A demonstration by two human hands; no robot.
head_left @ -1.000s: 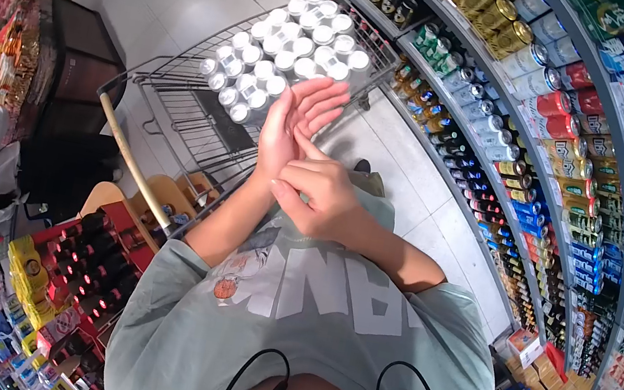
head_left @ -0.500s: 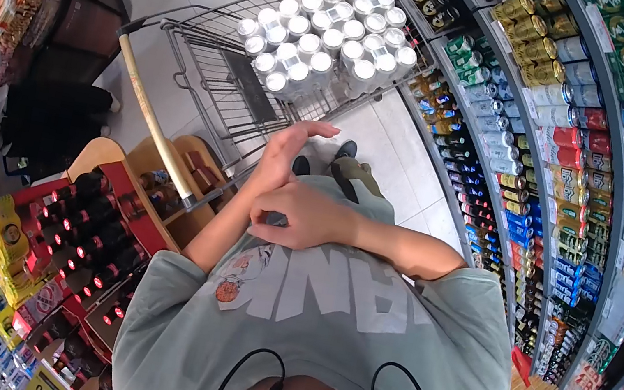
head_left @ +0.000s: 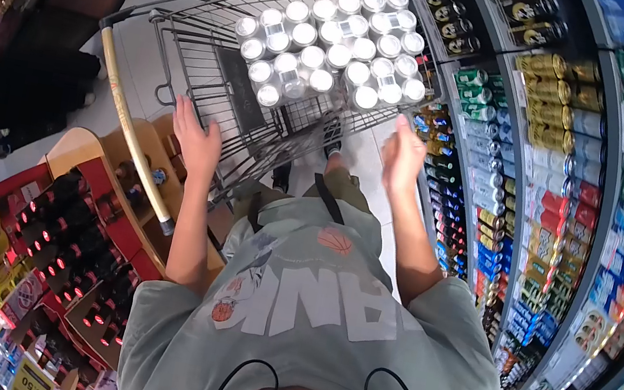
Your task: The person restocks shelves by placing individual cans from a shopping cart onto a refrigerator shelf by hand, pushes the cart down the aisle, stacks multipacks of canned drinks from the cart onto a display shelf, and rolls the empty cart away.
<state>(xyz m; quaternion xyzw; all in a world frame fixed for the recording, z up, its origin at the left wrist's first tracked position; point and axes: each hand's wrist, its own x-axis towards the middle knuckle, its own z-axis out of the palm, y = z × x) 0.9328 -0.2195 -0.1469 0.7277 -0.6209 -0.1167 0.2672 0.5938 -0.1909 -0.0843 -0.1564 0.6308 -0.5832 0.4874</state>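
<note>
Grip released: left hand (head_left: 197, 143) open, right hand (head_left: 405, 157) loosely curled, both near wire cart (head_left: 237, 91) holding shiny, round-topped cans (head_left: 339, 55).

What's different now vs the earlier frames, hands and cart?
The hands came apart: the right hand let go of the left wrist and swung right; the left hand moved left, open beside the cart. Unchanged: the silver-topped cans sit in the cart, its handle ungripped.
</note>
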